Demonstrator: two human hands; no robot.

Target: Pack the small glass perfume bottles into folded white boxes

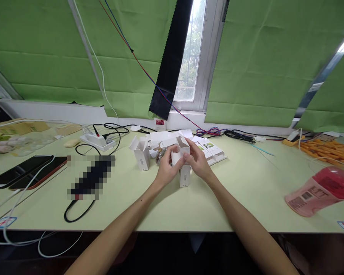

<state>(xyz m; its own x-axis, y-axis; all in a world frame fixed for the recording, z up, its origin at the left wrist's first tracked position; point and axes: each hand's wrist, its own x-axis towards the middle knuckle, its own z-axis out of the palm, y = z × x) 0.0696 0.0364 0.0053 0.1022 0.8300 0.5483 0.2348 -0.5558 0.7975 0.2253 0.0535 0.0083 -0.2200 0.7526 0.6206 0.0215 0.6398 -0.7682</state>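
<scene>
A small white box (185, 176) stands upright on the table in front of me, its top open. My left hand (166, 165) is closed on its left side, the thumb across the front. From the right, my right hand (198, 158) grips the upper part of the same box, fingers bent around its edge. A second white box (142, 156) stands to the left with its flaps raised. Behind my left fingers a small glassy object (159, 153) is partly hidden. White cartons with green pictures (208, 147) lie behind my right hand.
On the left are a power strip (99, 140), two dark phones or tablets (43, 172) and cables. A pink bottle (318, 193) lies at the right, orange pieces (326, 152) behind it. Black cables (237, 135) run along the back edge.
</scene>
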